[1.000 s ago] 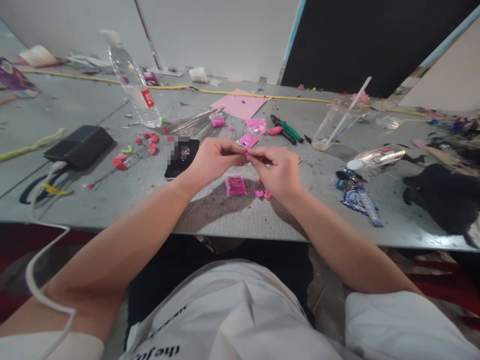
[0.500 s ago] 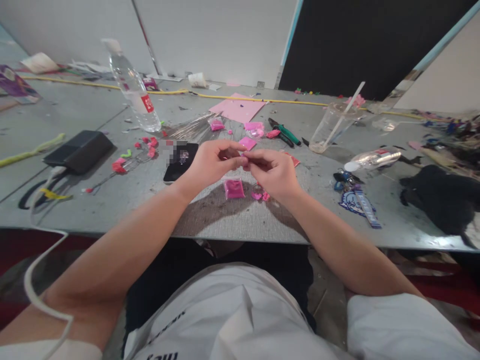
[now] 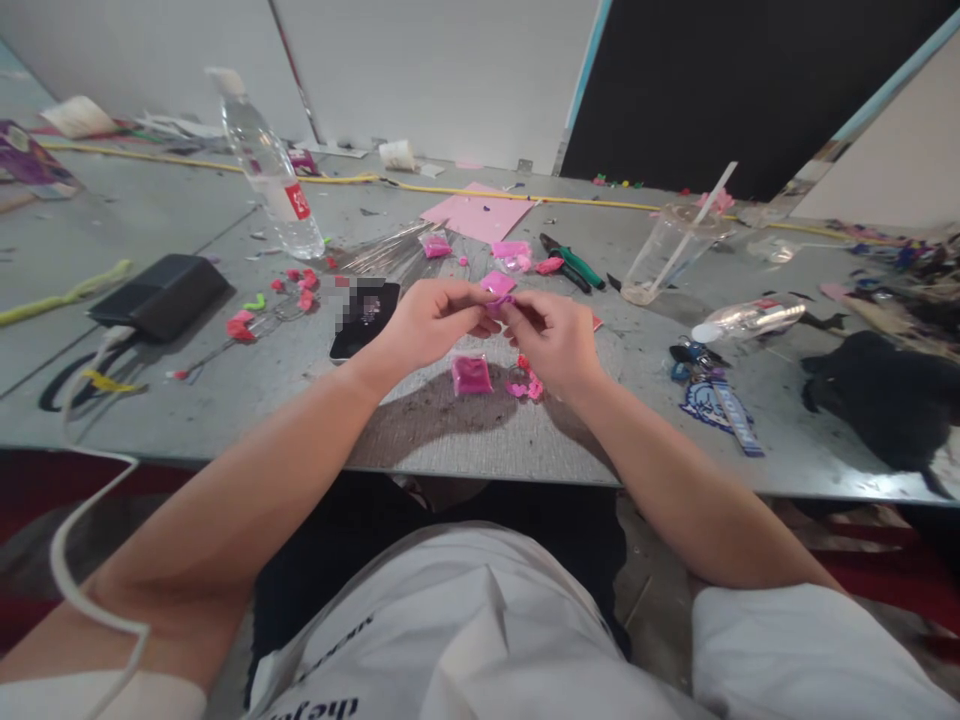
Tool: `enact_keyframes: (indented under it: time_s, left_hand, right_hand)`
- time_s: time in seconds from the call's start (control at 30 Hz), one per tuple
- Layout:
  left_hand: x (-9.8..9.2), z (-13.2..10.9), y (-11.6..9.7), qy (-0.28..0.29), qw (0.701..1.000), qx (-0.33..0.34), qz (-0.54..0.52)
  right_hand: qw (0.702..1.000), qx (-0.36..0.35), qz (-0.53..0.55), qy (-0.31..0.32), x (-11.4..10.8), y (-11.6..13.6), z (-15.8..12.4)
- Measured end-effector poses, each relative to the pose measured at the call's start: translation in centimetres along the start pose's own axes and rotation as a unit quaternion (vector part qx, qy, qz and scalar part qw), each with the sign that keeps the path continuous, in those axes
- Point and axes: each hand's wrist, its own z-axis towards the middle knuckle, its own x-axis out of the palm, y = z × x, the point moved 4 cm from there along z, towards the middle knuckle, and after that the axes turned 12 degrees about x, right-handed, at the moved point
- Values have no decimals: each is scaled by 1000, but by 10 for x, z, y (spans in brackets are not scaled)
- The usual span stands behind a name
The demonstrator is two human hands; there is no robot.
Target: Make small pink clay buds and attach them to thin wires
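Over the table, my left hand (image 3: pixel 439 318) and my right hand (image 3: pixel 553 335) meet fingertip to fingertip. Both pinch a small piece of magenta modelling clay (image 3: pixel 501 301), partly hidden by the fingers. Just below them lies a magenta clay packet (image 3: pixel 472 375). Next to my right wrist are small pink petal-like pieces (image 3: pixel 527 384). Behind the fingers is another flat pink packet (image 3: pixel 498 283), with a bagged pink lump (image 3: pixel 511 254) farther back. A black phone (image 3: pixel 366 318) lies under my left wrist.
Green-handled pliers (image 3: pixel 574 265), a plastic cup with a straw (image 3: pixel 667 262) and a lying bottle (image 3: pixel 750 320) are to the right. An upright water bottle (image 3: pixel 274 195), a black power adapter (image 3: pixel 163 297) and red flower pieces on wires (image 3: pixel 241 326) stand or lie left.
The magenta clay now shows as a wider piece between the fingertips, and my fingers have shifted around it. My right hand has turned slightly. The view has moved a little.
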Motion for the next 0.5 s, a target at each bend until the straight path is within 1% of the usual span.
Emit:
enact_keyframes:
  time_s: [0.13, 0.2, 0.27, 0.33, 0.4, 0.5]
  left_hand:
    - [2, -2, 0, 17, 998, 18, 49]
    - [0, -1, 3, 5, 997, 25, 69]
    - [-3, 0, 7, -18, 997, 29, 64]
    - [-6, 2, 9, -23, 997, 40, 62]
    - [-8, 2, 7, -19, 992, 66, 104]
    - [-9, 2, 0, -20, 972, 123, 197]
  right_hand:
    - [999, 37, 38, 11, 4, -13, 1]
    - [998, 41, 52, 23, 7, -16, 0]
    - [997, 35, 59, 37, 8, -13, -1]
    - [996, 22, 65, 51, 8, -8, -3]
    - [994, 12, 84, 71, 8, -1, -6]
    - [985, 35, 137, 101, 9, 4, -9]
